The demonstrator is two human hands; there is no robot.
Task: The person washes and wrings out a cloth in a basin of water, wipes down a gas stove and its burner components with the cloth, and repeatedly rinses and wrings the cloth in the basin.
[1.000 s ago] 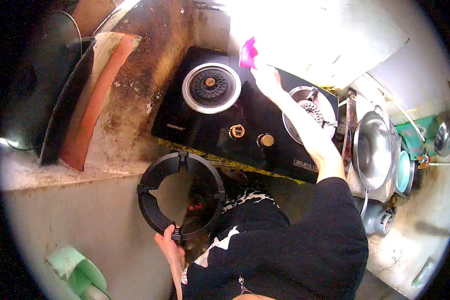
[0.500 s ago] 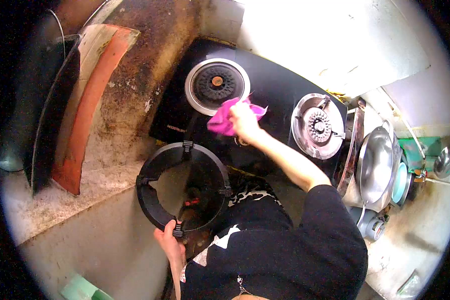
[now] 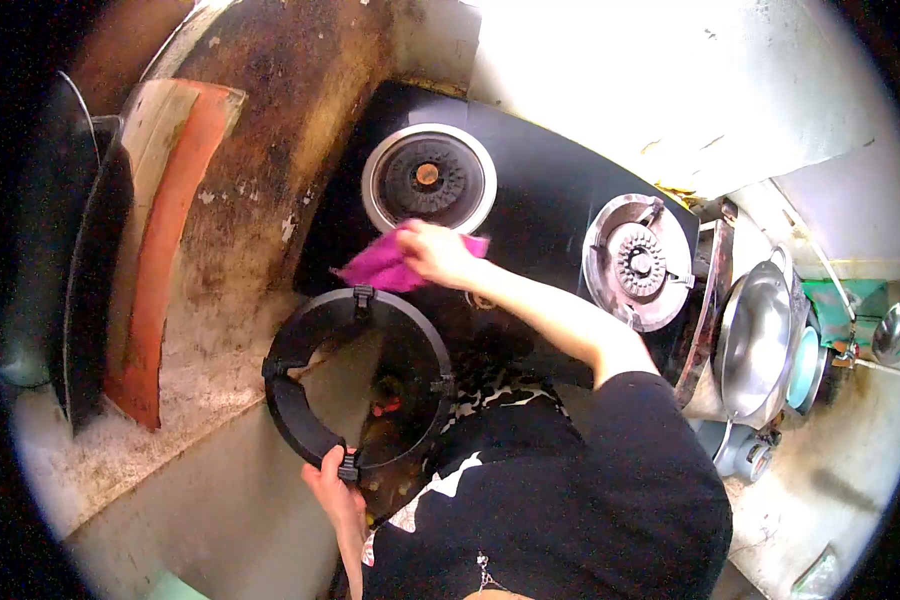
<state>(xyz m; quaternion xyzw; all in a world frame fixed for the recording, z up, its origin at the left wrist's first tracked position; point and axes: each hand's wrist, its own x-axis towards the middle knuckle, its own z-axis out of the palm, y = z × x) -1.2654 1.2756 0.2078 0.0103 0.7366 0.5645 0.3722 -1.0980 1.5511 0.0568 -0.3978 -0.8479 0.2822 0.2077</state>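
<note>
A black ring-shaped pan support (image 3: 433, 325) hangs in front of the stove, its rim gripped near the bottom by my left hand (image 3: 333, 484). My right hand (image 3: 438, 252) is closed on a magenta cloth (image 3: 378, 266), held over the black glass gas stove (image 3: 540, 190) just below the left burner (image 3: 428, 177). The cloth lies between that burner and the top of the pan support. On the right burner (image 3: 639, 262) a pan support with prongs is in place. The left burner shows a metal ring and no prongs.
At the right stand a steel wok (image 3: 757, 335), a turquoise bowl (image 3: 802, 368) and a grey gas cylinder (image 3: 738, 450). A stained wall (image 3: 270, 150) borders the stove's left side, with an orange board (image 3: 162, 270) leaning there. A white sheet (image 3: 660, 80) lines the back.
My right hand has moved left and slightly down with the magenta cloth, away from the left burner's lower right edge. My left hand still grips the pan support, which has barely shifted.
</note>
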